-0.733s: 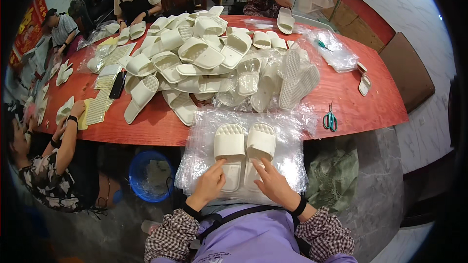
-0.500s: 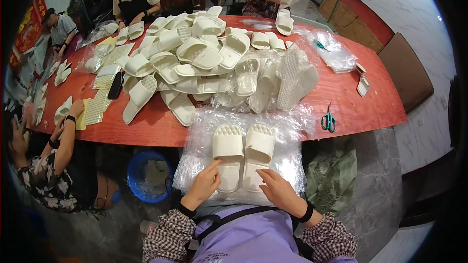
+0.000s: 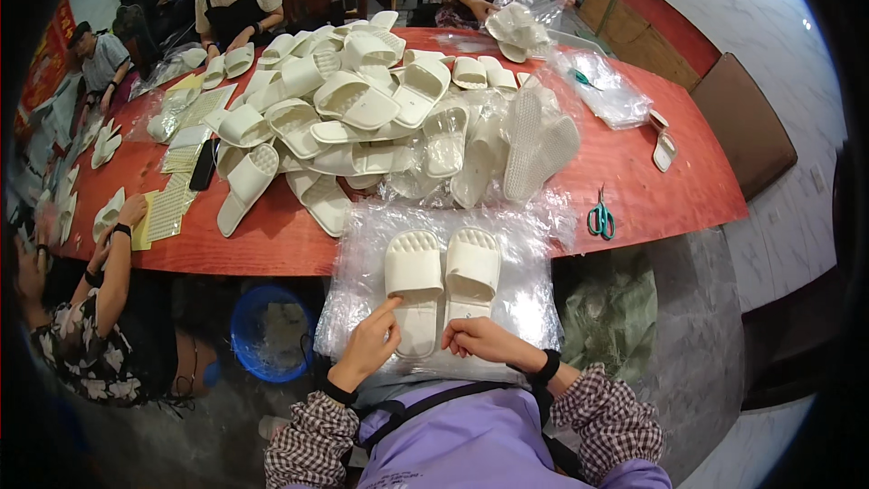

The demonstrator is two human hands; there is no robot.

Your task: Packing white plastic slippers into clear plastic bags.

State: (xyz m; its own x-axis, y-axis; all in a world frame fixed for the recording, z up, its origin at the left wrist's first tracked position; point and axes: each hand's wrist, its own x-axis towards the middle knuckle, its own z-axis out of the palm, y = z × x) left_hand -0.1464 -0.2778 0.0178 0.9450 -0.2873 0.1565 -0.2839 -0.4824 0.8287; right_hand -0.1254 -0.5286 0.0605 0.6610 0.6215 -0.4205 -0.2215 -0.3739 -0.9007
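Nearest us, our left hand (image 3: 367,344) is partly open, index finger stretched to the left cream slipper (image 3: 415,263) just below its strap, gripping nothing we can see. Our right hand (image 3: 480,340) is loosely curled over the heel of the right cream slipper (image 3: 472,264); we cannot tell whether it pinches anything. The slippers lie side by side, toes away from us, on clear plastic bags (image 3: 529,294). Beyond, on a red table (image 3: 674,186), we see teal scissors (image 3: 601,221) and a heap of slippers (image 3: 358,101).
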